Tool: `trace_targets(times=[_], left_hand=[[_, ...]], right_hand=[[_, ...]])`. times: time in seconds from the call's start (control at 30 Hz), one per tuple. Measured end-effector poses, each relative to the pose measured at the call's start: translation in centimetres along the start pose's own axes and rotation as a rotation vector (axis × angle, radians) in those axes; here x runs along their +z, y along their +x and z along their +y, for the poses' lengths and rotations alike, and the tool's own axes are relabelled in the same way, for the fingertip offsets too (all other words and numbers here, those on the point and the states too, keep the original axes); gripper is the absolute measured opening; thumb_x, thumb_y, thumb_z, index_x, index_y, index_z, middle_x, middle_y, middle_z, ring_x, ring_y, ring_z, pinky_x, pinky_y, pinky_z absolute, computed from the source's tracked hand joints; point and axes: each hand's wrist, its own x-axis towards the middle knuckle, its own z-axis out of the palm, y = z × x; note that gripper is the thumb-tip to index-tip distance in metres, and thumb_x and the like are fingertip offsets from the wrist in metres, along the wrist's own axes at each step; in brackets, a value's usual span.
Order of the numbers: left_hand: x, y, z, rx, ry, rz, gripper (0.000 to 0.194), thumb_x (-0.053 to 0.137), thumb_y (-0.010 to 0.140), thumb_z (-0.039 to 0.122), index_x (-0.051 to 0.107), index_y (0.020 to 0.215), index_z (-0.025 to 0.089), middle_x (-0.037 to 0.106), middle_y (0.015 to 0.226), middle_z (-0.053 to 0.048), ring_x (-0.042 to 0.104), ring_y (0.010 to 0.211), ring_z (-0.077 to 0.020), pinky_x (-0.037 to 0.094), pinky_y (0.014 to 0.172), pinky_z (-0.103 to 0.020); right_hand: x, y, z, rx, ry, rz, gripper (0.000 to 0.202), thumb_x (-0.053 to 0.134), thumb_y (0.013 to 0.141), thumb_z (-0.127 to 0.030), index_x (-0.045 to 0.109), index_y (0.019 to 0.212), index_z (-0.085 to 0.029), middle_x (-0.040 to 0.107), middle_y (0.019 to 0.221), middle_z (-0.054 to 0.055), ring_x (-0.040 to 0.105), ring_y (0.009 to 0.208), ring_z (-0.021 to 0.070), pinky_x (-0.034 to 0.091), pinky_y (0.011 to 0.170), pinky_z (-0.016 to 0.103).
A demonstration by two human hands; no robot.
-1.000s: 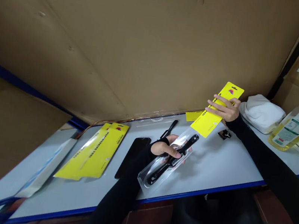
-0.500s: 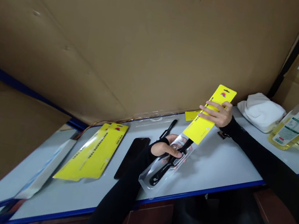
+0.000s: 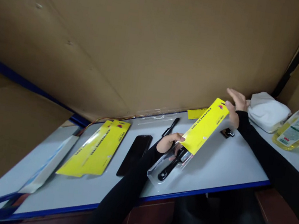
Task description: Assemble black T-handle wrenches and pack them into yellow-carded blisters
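Observation:
My left hand grips a spokeshave package from its left side, thumb over the front. The package is a clear plastic shell with a yellow printed card covering its upper part. Below the card, a black spokeshave handle shows through the plastic. Held slanted, the package is above the table's front half. At the card's upper end is my right hand, open with fingers stretched out; whether its palm touches the card I cannot tell.
Left of my left arm lie a black phone and overlapping yellow-carded packages. Behind are a loose black tool, another yellow card and a small dark metal part. A white cloth bundle and liquid bottle stand right.
My right hand has let go of the card's front and opened at its upper end. My left thumb has shifted from the handle up to the card's lower edge.

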Motion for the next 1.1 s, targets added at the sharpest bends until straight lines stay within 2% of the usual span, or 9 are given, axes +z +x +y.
trace_targets(times=[0.07, 0.17, 0.23, 0.3, 0.5, 0.63, 0.73, 0.9, 1.1], left_hand=[[0.3, 0.4, -0.7, -0.026, 0.004, 0.079, 0.04, 0.076, 0.072, 0.031, 0.081, 0.105, 0.01, 0.074, 0.059, -0.011, 0.074, 0.054, -0.0343, 0.059, 0.044, -0.036], [1.2, 0.7, -1.5, -0.013, -0.061, 0.129, 0.04, 0.079, 0.079, 0.041, 0.081, 0.105, 0.011, 0.077, 0.067, -0.013, 0.08, 0.069, -0.0361, 0.063, 0.056, -0.037], [2.1, 0.5, -1.4, -0.02, -0.136, 0.1, 0.051, 0.078, 0.081, 0.054, 0.08, 0.113, 0.013, 0.081, 0.08, -0.015, 0.082, 0.081, -0.0377, 0.065, 0.063, -0.038], [2.6, -0.1, -0.7, -0.013, -0.182, 0.104, 0.064, 0.074, 0.083, 0.067, 0.078, 0.121, 0.016, 0.083, 0.09, -0.016, 0.082, 0.09, -0.039, 0.066, 0.067, -0.04], [1.6, -2.0, 2.6, 0.331, -0.238, 0.034, 0.102, 0.066, 0.069, 0.094, 0.07, 0.133, 0.015, 0.077, 0.125, -0.025, 0.075, 0.117, -0.0451, 0.067, 0.082, -0.049], [1.0, -0.5, 1.6, 0.512, -0.175, 0.069, 0.09, 0.089, 0.068, 0.069, 0.062, 0.138, 0.018, 0.073, 0.134, -0.024, 0.074, 0.118, -0.0461, 0.067, 0.085, -0.052], [1.2, 1.2, 0.0, 0.626, -0.07, 0.218, 0.091, 0.099, 0.067, 0.041, 0.055, 0.145, 0.023, 0.074, 0.134, -0.019, 0.079, 0.107, -0.0405, 0.069, 0.083, -0.048], [0.8, 1.9, -0.5, 0.627, -0.004, 0.275, 0.093, 0.099, 0.065, 0.05, 0.056, 0.141, 0.018, 0.079, 0.121, -0.018, 0.082, 0.089, -0.0391, 0.071, 0.066, -0.046], [-0.9, 1.5, 1.1, 0.667, 0.006, 0.423, 0.07, 0.095, 0.07, 0.053, 0.067, 0.119, 0.012, 0.081, 0.105, -0.02, 0.082, 0.088, -0.0382, 0.069, 0.055, -0.034]], right_hand=[[0.0, -0.4, -0.4, 0.192, 0.333, -0.058, 0.058, 0.074, 0.088, -0.065, 0.071, 0.131, -0.026, 0.078, 0.122, 0.014, 0.069, 0.124, 0.0393, 0.061, 0.096, 0.061], [1.5, -2.4, -2.2, 0.385, 0.689, -0.422, 0.06, 0.098, 0.066, -0.052, 0.075, 0.112, -0.022, 0.08, 0.09, 0.011, 0.078, 0.084, 0.0316, 0.07, 0.068, 0.047], [2.7, -3.6, -3.4, 0.435, 0.791, -0.624, 0.065, 0.103, 0.059, -0.044, 0.073, 0.112, -0.02, 0.08, 0.087, 0.009, 0.077, 0.071, 0.026, 0.069, 0.055, 0.039], [3.3, -4.1, -3.9, 0.459, 0.845, -0.697, 0.069, 0.103, 0.06, -0.041, 0.071, 0.117, -0.019, 0.081, 0.092, 0.009, 0.077, 0.068, 0.0236, 0.066, 0.045, 0.032], [0.4, -1.4, -1.3, 0.557, 0.832, -0.421, 0.078, 0.107, 0.054, -0.034, 0.069, 0.12, -0.018, 0.082, 0.106, 0.015, 0.078, 0.075, 0.0246, 0.064, 0.041, 0.028], [-1.8, -0.6, -0.7, 0.549, 0.786, -0.216, 0.086, 0.109, 0.043, -0.031, 0.067, 0.117, -0.02, 0.08, 0.108, 0.014, 0.078, 0.076, 0.0262, 0.064, 0.042, 0.031], [-1.3, -1.4, -1.2, 0.531, 0.757, -0.194, 0.086, 0.11, 0.037, -0.033, 0.066, 0.111, -0.02, 0.08, 0.101, 0.011, 0.077, 0.075, 0.0247, 0.065, 0.048, 0.031], [0.6, -2.9, -1.7, 0.502, 0.708, -0.216, 0.088, 0.109, 0.037, -0.043, 0.067, 0.111, -0.022, 0.08, 0.104, 0.009, 0.078, 0.083, 0.0249, 0.07, 0.072, 0.039], [1.0, -2.9, -1.9, 0.499, 0.73, -0.235, 0.084, 0.103, 0.052, -0.059, 0.066, 0.119, -0.023, 0.08, 0.103, 0.01, 0.078, 0.081, 0.0247, 0.068, 0.062, 0.035]])
